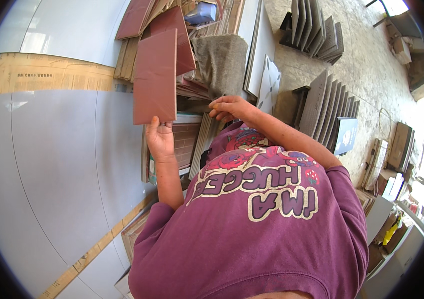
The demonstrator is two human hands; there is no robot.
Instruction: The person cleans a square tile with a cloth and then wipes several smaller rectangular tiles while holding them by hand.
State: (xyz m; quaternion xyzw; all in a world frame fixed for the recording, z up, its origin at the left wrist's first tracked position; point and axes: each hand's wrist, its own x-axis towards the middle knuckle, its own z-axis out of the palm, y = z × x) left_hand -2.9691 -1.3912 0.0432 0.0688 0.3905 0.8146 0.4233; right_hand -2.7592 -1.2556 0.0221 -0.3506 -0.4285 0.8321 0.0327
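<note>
Left hand [161, 139] pinches red tile [155, 77] by its lower edge
Right hand [230, 108] half-curled, hold unclear; best grip tile firmly

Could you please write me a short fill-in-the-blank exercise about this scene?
1. The person's ____ hand holds a reddish-brown tile.
2. In the picture, that hand grips the tile near its ____ edge.
3. The grey cloth appears to the ____ of the held tile.
4. In the picture, most of the cloth is ____ the right hand.

Missing words: left; lower; right; above.
</note>
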